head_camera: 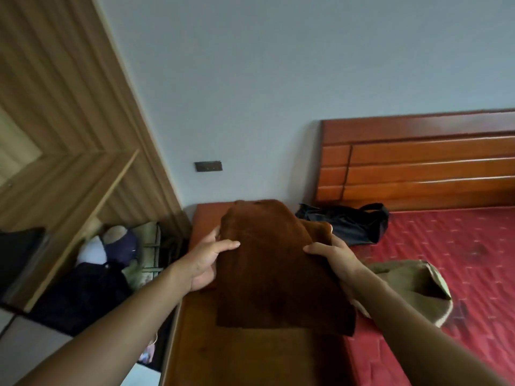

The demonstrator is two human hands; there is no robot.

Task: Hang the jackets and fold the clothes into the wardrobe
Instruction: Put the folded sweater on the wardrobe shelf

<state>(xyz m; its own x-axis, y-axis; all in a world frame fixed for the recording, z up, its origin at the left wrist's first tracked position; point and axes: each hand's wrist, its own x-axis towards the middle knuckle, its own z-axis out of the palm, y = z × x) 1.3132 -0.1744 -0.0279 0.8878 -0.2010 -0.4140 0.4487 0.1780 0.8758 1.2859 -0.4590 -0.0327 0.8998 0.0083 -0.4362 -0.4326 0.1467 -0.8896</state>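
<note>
At the far left stands the tall wood-grain wardrobe, its lower compartment open toward the bed. A heap of dark navy clothes fills that compartment's floor up to its front edge, with paler bundled items behind it. Only a narrow gap separates the wardrobe from the broad reddish-brown wooden side rail of the bed.

Over that rail the folded rust-brown soft cloth is held up, its near edge hanging above the seam where rail meets mattress. The left hand grips its left edge, thumb on top and fingers beneath. The right hand grips the right edge the same way, fingers curled behind the fold.

Beside the right forearm a crumpled khaki garment lies at the left edge of the red quilted mattress. A black garment sits in the mattress's head-end left corner, against the slatted red-brown headboard. Bare mattress stretches to the right.
</note>
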